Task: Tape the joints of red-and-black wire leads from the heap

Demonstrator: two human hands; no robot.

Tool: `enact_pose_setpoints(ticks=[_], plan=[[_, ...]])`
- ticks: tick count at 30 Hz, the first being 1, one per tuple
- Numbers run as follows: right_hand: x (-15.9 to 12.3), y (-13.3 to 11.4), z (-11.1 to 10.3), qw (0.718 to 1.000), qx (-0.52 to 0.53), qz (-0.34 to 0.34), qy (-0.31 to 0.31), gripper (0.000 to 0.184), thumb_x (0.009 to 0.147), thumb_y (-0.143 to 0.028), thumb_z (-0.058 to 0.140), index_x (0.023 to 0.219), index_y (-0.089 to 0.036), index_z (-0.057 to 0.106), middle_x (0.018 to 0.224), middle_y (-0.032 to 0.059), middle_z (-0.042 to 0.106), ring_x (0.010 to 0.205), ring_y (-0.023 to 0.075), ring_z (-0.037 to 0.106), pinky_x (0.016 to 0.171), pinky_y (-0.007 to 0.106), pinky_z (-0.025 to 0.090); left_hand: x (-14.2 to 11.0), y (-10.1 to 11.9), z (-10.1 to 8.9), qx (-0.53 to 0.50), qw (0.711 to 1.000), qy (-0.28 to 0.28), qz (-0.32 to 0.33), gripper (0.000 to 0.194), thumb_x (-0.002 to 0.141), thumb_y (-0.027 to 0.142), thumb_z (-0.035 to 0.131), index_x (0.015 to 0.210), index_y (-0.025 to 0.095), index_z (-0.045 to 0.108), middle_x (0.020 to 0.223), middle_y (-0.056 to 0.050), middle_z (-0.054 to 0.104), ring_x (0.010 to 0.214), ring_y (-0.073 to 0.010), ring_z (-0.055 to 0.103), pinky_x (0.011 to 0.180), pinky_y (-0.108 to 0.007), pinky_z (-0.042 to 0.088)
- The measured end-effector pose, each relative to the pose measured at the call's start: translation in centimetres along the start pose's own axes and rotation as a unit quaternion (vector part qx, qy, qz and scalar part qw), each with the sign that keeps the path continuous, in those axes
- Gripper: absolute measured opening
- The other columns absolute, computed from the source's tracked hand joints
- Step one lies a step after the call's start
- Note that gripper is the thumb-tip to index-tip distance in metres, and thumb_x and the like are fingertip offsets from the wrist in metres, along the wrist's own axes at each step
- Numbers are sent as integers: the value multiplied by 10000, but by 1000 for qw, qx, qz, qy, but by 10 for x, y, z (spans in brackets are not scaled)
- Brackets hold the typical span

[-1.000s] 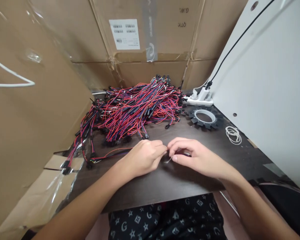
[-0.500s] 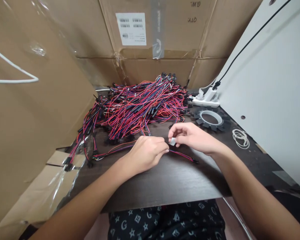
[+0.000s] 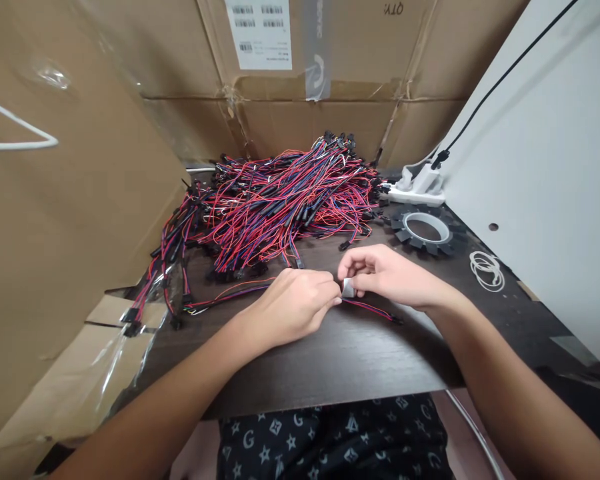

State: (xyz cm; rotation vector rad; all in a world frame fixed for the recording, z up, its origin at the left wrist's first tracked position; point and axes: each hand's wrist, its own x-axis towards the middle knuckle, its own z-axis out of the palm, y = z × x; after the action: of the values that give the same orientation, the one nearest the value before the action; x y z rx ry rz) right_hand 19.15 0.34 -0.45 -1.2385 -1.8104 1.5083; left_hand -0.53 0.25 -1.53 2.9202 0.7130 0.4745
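My left hand (image 3: pixel 303 301) is closed on a thin wire harness (image 3: pixel 370 307) of red and blue-purple strands, which lies across the dark table. Its wires come out on both sides of the fist, with a small black connector (image 3: pixel 396 320) at the right end. Between the thumb and fingers of my right hand (image 3: pixel 380 277) is a small pale grey piece of tape (image 3: pixel 349 288). That piece is held close beside my left fingertips, just above the wires. Whether it touches them I cannot tell.
A large heap of red and blue wire harnesses (image 3: pixel 290 207) lies at the back. To the right are a tape roll (image 3: pixel 427 228) edged with dark cut strips, a coil of white cord (image 3: pixel 487 271) and a white power strip (image 3: pixel 415 195). Cardboard (image 3: pixel 180 60) walls the back and left.
My right hand has brought the grey tape piece slightly lower and closer to the wires. My left hand keeps its hold. The whole view has tilted down a little.
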Motion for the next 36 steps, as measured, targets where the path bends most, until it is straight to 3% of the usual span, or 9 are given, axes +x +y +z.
enact_pose_setpoints(ticks=[19, 36], plan=[[-1, -3, 6, 999, -22, 15, 36, 96, 691, -91, 515, 737, -128, 590, 599, -13, 562, 553, 91, 471, 540, 212, 357, -1, 0, 2, -33, 999, 13, -37, 221, 905, 189, 475, 777, 127, 644, 691, -34, 609, 593, -134, 554, 558, -241, 411], [0, 0, 7, 1000, 0, 2, 27, 71, 708, -120, 534, 754, -125, 587, 625, -1, 589, 568, 96, 517, 560, 219, 405, 0, -1, 1, -64, 997, 30, -44, 225, 908, 184, 470, 786, 133, 653, 693, -31, 618, 594, -120, 552, 573, -233, 417]])
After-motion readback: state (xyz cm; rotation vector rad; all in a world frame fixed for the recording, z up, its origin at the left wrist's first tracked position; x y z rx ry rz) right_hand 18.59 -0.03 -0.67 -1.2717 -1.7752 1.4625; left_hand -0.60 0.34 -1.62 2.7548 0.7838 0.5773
